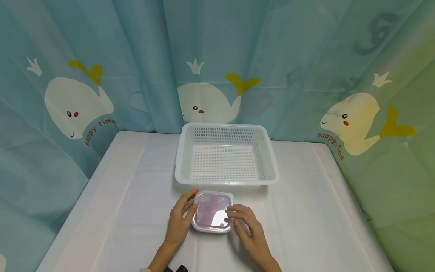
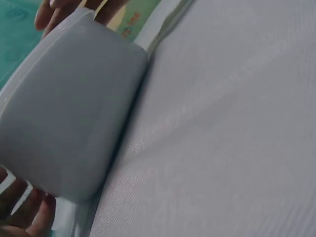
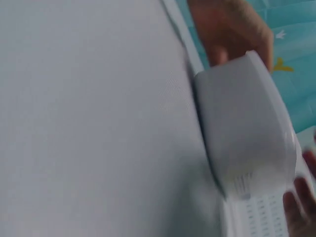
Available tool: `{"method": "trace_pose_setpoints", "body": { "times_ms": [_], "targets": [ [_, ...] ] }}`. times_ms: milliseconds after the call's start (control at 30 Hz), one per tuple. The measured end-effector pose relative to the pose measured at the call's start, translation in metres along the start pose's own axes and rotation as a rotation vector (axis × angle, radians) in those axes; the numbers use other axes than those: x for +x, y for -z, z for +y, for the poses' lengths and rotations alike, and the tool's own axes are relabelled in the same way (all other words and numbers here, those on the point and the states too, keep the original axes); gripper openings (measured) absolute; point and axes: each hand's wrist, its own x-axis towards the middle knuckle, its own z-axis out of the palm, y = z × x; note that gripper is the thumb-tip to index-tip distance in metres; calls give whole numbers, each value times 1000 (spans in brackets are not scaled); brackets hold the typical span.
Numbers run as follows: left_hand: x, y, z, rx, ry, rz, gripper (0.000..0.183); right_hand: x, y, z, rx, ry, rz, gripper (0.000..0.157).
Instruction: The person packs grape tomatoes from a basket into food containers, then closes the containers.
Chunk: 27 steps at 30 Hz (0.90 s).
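On the table in front of me sits a white plastic food container (image 1: 213, 211) with a clear lid, something pink and purple showing through it. My left hand (image 1: 180, 219) holds its left side, fingers bent about the far left corner and thumb at the lid's edge. At the right edge of the lid is my right hand (image 1: 248, 230), fingers loosely bent; whether they touch cannot be told from the head view. The right wrist view shows the container's pale side (image 3: 247, 123) with the right fingers (image 3: 301, 197) slightly apart from it.
Just behind the container stands a white perforated plastic basket (image 1: 224, 162). A white cloth covers the table (image 1: 142, 211). Blue-green curtains (image 1: 142, 56) with whale prints hang around the back and sides. A small black object (image 1: 181, 268) shows at the near edge.
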Motion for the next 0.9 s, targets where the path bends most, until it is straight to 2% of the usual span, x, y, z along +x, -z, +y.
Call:
{"method": "trace_pose_setpoints", "body": {
  "times_ms": [133,233,300,433,667,900],
  "targets": [
    [-1,-5,5,20,80,13,41,6,-7,-5,29,-254,85,33],
    [-3,-11,7,39,103,31,42,10,-15,-7,21,-373,89,41],
    [-4,-15,8,57,112,51,43,12,-20,-8,14,-422,73,47],
    [-5,-21,10,108,104,79,42,16,-28,-10,-25,-451,30,54],
    [-6,-26,10,149,70,120,35,15,-34,-8,-111,-440,15,57],
    [-7,-30,8,165,45,163,33,14,-35,-8,-110,-445,7,57]
  ]
}}
